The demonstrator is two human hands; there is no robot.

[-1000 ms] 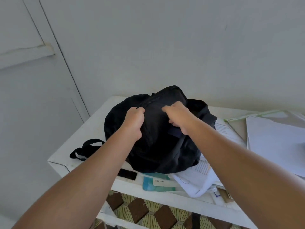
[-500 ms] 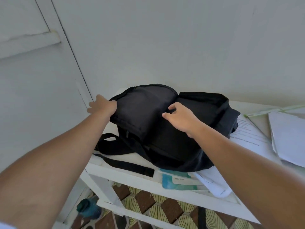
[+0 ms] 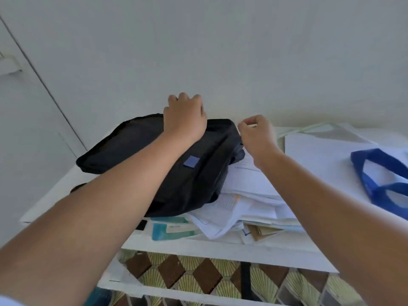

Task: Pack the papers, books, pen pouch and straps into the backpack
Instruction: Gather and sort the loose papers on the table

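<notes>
A black backpack [image 3: 136, 149] is lying flat on the left part of the white table [image 3: 220, 246], partly overlapping a heap of papers [image 3: 249, 195]. The left hand [image 3: 184, 117] is curling over the bag's far edge, fingers bent. The right hand [image 3: 256, 131] is hovering beside the bag's right corner, thumb and forefinger pinched together; on what, I cannot tell. Blue straps [image 3: 379, 171] are lying far right on paper.

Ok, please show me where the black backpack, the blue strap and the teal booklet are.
black backpack [image 3: 136, 146], head view, on its flat top panel.
blue strap [image 3: 373, 173], head view, on the left band of the loop.
teal booklet [image 3: 161, 231], head view, on its cover's left part.
</notes>
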